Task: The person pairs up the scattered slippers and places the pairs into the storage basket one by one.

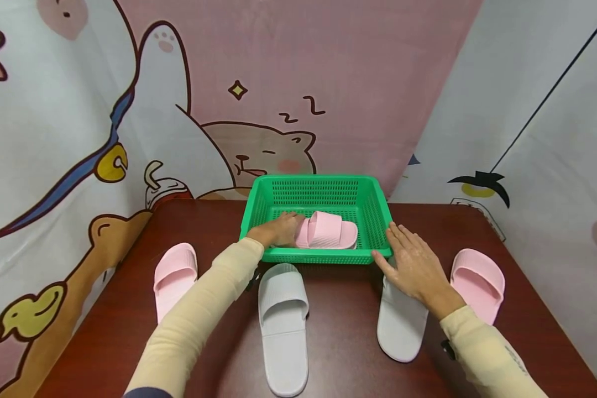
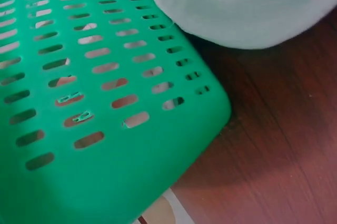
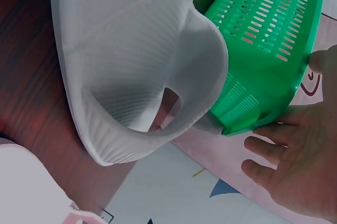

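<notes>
My left hand (image 1: pixel 282 229) reaches inside the green basket (image 1: pixel 323 256) and grips the left end of a pink slipper (image 1: pixel 325 229); its thumb is hidden. The slipper lies sideways there with its strap up. My right hand (image 1: pixel 415 268) touches the basket's front right corner with straight, spread fingers. In the right wrist view this hand (image 3: pixel 308 150) is against the basket rim (image 3: pixel 310 29). Below the right hand lies a white slipper (image 1: pixel 402 326), its strap end covered by the hand. Another white slipper (image 1: pixel 284 331) lies before the basket.
One pink slipper (image 1: pixel 176 273) lies at the left of the dark red table (image 1: pixel 348 342), partly behind the left sleeve. Another pink slipper (image 1: pixel 477 282) lies at the right, beside the right wrist. A cartoon-printed cloth (image 1: pixel 378 72) hangs right behind the table.
</notes>
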A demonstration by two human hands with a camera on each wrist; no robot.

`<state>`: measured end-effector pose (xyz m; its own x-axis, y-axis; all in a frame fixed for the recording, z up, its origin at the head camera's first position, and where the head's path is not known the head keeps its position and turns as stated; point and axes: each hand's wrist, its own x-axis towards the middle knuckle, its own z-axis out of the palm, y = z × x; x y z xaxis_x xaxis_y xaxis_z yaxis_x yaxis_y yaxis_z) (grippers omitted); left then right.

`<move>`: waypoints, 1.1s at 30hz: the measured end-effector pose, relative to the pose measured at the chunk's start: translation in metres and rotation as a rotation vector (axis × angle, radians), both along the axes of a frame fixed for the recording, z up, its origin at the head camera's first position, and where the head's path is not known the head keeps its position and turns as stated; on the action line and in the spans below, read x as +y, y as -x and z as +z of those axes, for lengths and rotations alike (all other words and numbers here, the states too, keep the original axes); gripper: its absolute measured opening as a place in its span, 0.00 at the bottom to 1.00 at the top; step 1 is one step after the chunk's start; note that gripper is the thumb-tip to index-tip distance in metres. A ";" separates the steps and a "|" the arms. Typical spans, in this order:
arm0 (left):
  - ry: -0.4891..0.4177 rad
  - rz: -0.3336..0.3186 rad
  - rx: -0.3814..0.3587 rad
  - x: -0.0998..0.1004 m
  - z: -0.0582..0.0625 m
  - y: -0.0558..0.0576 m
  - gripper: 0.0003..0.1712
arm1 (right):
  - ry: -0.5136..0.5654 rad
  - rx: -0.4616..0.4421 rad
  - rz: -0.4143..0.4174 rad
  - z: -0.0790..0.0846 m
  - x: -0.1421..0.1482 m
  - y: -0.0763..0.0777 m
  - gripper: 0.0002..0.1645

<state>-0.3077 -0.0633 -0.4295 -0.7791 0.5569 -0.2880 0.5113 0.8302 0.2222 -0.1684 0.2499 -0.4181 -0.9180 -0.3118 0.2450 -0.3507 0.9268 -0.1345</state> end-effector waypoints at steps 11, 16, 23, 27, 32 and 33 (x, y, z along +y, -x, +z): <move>-0.056 -0.062 -0.096 -0.006 0.010 -0.010 0.47 | 0.033 -0.001 0.015 -0.003 -0.006 -0.004 0.44; -0.104 -0.043 -0.128 -0.007 0.013 -0.010 0.46 | 0.053 -0.006 0.013 -0.004 -0.002 -0.004 0.46; -0.418 -0.004 -0.001 -0.015 0.019 -0.022 0.38 | 0.116 -0.047 0.052 -0.003 0.016 0.000 0.49; -0.513 0.019 0.147 -0.030 0.034 -0.036 0.34 | 0.199 -0.071 0.047 0.002 0.023 0.001 0.52; -0.562 -0.030 0.287 -0.051 0.050 -0.064 0.34 | 0.270 -0.053 0.063 0.010 0.030 -0.006 0.51; -0.576 -0.045 0.313 -0.055 0.052 -0.071 0.35 | 0.277 -0.041 0.076 0.012 0.031 -0.008 0.51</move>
<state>-0.2370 -0.1185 -0.3778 -0.7503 0.5878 0.3026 0.6552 0.5996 0.4596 -0.1603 0.2805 -0.4064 -0.9054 -0.3065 0.2938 -0.4068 0.8243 -0.3938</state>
